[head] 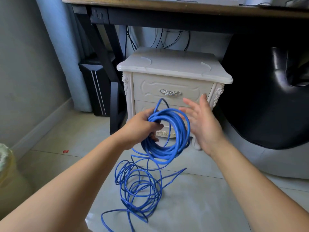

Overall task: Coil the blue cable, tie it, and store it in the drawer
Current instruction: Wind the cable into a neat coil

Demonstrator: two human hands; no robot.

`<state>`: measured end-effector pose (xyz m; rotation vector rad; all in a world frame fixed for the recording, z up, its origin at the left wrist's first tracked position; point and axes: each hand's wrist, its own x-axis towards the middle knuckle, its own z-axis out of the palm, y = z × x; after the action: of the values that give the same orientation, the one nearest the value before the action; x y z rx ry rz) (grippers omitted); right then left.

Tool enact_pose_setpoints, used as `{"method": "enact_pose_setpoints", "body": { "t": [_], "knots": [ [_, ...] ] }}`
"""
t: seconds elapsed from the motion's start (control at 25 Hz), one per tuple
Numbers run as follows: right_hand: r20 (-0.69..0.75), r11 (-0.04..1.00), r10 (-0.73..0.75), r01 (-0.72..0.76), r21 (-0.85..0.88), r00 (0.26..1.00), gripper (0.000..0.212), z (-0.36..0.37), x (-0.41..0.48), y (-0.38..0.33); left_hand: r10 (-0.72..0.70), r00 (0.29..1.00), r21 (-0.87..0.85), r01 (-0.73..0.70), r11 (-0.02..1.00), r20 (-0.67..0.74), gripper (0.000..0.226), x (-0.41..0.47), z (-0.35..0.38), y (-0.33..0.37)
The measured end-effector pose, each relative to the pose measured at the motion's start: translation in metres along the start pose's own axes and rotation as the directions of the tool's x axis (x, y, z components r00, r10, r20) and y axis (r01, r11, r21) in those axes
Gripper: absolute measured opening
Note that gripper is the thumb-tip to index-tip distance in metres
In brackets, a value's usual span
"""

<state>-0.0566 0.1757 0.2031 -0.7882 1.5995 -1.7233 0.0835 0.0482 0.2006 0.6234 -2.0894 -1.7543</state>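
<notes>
Currently your left hand [142, 126] sits at the centre of the frame, fingers curled round one side of the blue cable [160, 152] and gripping a bundle of gathered loops. The coil hangs in the air from that grip as a rough ring, just in front of the cream nightstand [173, 67]. Your right hand [204, 124] is just to the right of the ring with its fingers spread and straight, palm turned toward the loops. It holds nothing, and I cannot tell whether it brushes the outer strand.

Only part of the cable is gathered. The rest trails down from the ring and lies in a loose tangle on the tiled floor [209, 198] in the lower centre of the frame, between your forearms. One strand runs off toward the bottom edge.

Behind the coil, the top drawer [170, 82] is closed, its silver handle [170, 92] showing just above the ring. The lower drawer front is mostly hidden by the loops.

Across the top of the frame runs a wooden counter [167, 5] on dark legs, with black wires hanging behind the nightstand. A black padded seat [275, 97] fills the right side, a dark tower case [95, 87] stands left of the nightstand, and a pale bin [6, 164] sits at the lower left edge — a small red scrap [65, 151] lies on the floor near it.
</notes>
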Motion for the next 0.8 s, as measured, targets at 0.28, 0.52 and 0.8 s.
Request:
{"method": "enact_pose_setpoints", "body": {
  "t": [0.28, 0.52, 0.8],
  "knots": [
    [0.021, 0.855, -0.077, 0.076, -0.513, 0.997, 0.045, -0.006, 0.002, 0.011, 0.003, 0.993, 0.456, -0.058, 0.888, 0.121, 0.014, -0.005, 0.007, 0.005],
    [0.039, 0.867, -0.047, 0.060, -0.495, 0.998, 0.042, 0.007, -0.012, -0.001, 0.002, 0.964, 0.315, 0.085, 0.945, -0.267, 0.016, 0.004, 0.000, -0.001],
    [-0.085, 0.912, 0.097, -0.122, -0.392, 0.992, 0.050, 0.022, -0.011, 0.014, -0.039, 0.881, 0.038, 0.065, 0.997, -0.472, 0.009, 0.004, 0.015, -0.001]
  ]
}}
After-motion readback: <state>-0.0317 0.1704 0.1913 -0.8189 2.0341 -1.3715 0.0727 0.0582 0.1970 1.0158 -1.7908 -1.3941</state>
